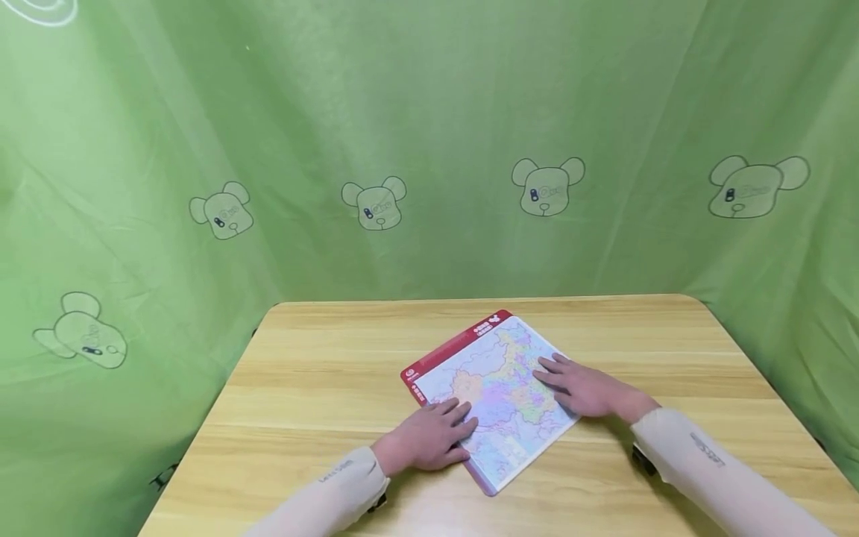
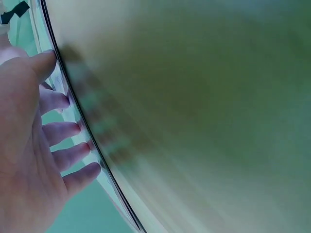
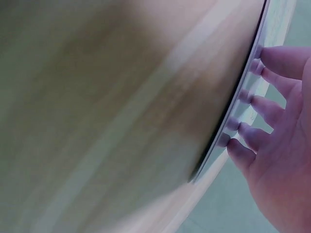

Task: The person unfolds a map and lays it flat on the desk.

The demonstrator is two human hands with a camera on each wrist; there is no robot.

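A flat map board (image 1: 496, 403) with a red border along its top lies turned at an angle on the wooden table. Pastel-coloured regions cover its face. My left hand (image 1: 432, 436) rests on its lower left edge, fingers spread. On the right edge, my right hand (image 1: 582, 386) touches the surface with its fingertips. The left wrist view has the left hand (image 2: 39, 131) with its fingertips right at the board's thin dark edge (image 2: 80, 114). Seen from the right wrist, the right hand (image 3: 277, 121) meets the board (image 3: 231, 107) with spread fingertips.
The wooden table (image 1: 309, 373) has rounded back corners. Around it hangs a green curtain (image 1: 456, 89) printed with bear heads. Light sleeves (image 1: 718, 462) cover both forearms, and a dark strap piece (image 1: 644, 460) sits under the right wrist.
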